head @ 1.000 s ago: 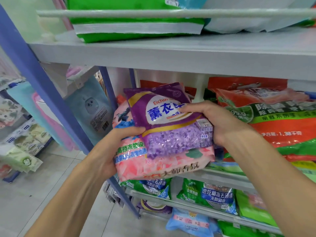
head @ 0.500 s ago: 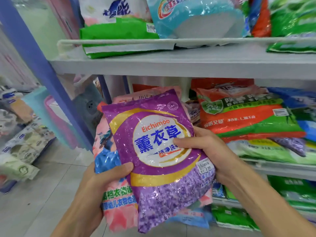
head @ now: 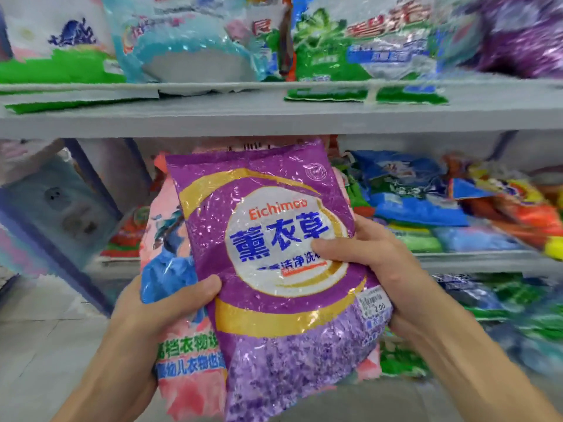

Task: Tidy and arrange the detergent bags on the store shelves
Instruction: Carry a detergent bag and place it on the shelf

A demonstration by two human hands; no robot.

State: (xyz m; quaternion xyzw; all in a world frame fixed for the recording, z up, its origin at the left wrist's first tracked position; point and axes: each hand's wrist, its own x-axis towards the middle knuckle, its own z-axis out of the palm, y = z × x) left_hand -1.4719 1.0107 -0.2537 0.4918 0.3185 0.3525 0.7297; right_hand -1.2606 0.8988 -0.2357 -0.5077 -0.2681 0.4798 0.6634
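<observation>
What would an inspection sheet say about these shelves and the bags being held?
Surface: grey upper shelf and lower shelf, both stocked.
Job's things: purple bag in front of pink bag, both held upright, off the shelves.
Clutter: blue bag and others heaped unevenly on the lower shelf.
Hands: left hand grips the pink bag, thumb reaching the purple bag; right hand grips the purple bag's right edge.
Cables: nothing seen.
Surroundings: pale floor; the edges of the view are blurred.
</observation>
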